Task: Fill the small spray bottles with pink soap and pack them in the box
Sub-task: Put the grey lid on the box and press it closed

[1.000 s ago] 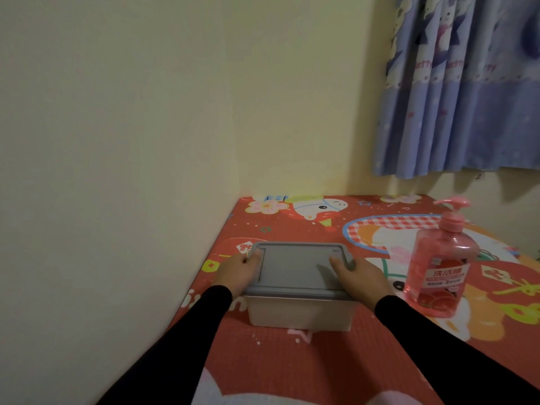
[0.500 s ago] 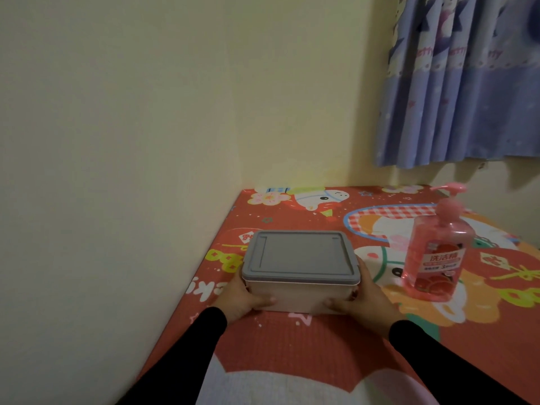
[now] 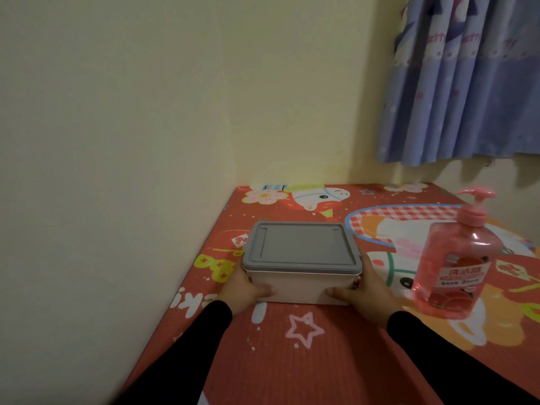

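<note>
Grey lid [image 3: 301,247] sits shut on the box [image 3: 298,287] at 12 o'clock; left hand [image 3: 244,290] and right hand [image 3: 365,290] hold its sides; the pink soap bottle [image 3: 455,267] stands near at 2 o'clock; a bump could tip it.

The box [image 3: 301,285] is a rectangular pale plastic tub closed by a grey lid [image 3: 302,249] with a raised rim, standing upright and level on the red cartoon-printed surface [image 3: 321,361] near the wall corner. To its right, just apart from it, stands the pink soap bottle [image 3: 457,267], a clear pump bottle upright, seemingly nearly full, its label facing the camera
</note>
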Available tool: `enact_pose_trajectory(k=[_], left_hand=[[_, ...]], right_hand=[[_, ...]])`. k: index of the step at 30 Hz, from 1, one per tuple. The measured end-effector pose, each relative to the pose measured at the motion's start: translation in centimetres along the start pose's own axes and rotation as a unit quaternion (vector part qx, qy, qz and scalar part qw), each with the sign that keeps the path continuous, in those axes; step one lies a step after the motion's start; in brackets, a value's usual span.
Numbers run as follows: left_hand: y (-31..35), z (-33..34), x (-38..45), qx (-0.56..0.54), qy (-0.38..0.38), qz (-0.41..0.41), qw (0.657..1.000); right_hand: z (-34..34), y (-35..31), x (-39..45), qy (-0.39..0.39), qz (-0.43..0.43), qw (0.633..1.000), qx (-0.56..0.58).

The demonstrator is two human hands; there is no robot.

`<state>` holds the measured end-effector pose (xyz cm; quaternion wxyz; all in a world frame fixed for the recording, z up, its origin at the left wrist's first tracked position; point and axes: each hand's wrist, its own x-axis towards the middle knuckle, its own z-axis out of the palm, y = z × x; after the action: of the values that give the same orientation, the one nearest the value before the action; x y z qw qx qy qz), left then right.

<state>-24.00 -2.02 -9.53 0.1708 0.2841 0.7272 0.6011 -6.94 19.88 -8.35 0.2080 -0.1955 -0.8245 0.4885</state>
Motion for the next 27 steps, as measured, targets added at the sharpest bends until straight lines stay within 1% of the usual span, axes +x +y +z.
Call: enact_pose_trajectory(k=[5,11,15,23,27], left_hand=[[-0.5,0.4,3.4,-0.026,-0.002,0.001,1.0],[-0.5,0.7,6.7,-0.004,0.001,0.021,1.0],[-0.8,0.8,8.7,0.0,0.013,0.012,1.0],[-0.9,1.2,10.5,0.026,0.017,0.022,0.999],[-0.6,1.1,10.4,0.049,0.006,0.02,0.999]], right_hand=[[-0.1,0.5,3.2,0.002,0.016,1.0,0.01],[-0.1,1.3,6.5,0.015,0.01,1.0,-0.011],[-0.2,1.8,8.5,0.019,0.008,1.0,-0.014],[-0.4,1.9,10.0,0.006,0.009,1.0,0.02],[-0.4,1.8,9.9,0.002,0.018,1.0,0.001]])
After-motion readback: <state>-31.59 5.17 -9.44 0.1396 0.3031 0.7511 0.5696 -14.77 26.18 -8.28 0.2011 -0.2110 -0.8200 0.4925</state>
